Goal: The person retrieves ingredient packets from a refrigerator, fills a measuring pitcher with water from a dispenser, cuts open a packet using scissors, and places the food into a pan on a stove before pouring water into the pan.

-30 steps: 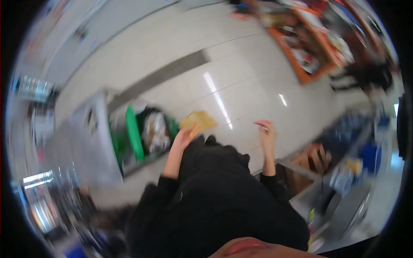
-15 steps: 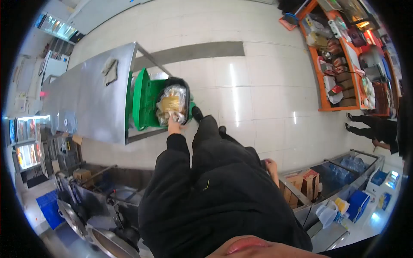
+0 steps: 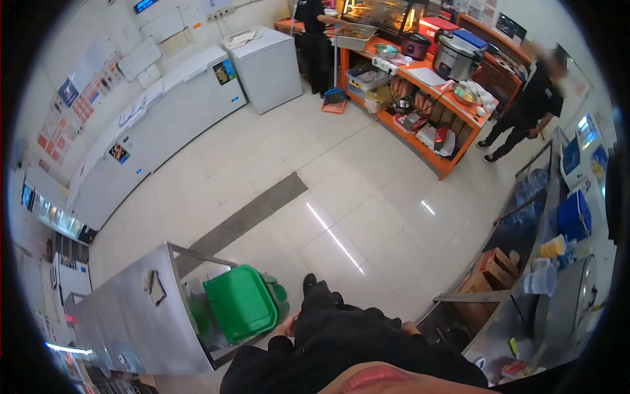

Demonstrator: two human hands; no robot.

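Note:
A green bin [image 3: 241, 303] with its lid down stands beside the steel table [image 3: 141, 322] at the lower left. My left hand [image 3: 286, 326] is low at the bin's right side, partly hidden by my dark sleeve and clothing; its fingers are too small to read. On the other side of my body, my right hand [image 3: 410, 328] hangs near the steel counter, mostly hidden, and I cannot make out its fingers. A grey cloth [image 3: 154, 287] lies on the steel table.
White chest freezers [image 3: 190, 108] line the back wall. An orange shelf unit [image 3: 420, 141] holds cookers and containers. One person [image 3: 535, 102] stands right of it, another [image 3: 314, 39] behind. Cardboard boxes [image 3: 497, 268] sit under the right counter [image 3: 525, 308].
The green lid has come down over the bin, hiding the bagged contents. My left hand has left the bin's opening. The view has tilted up and turned, bringing in the freezers and another person.

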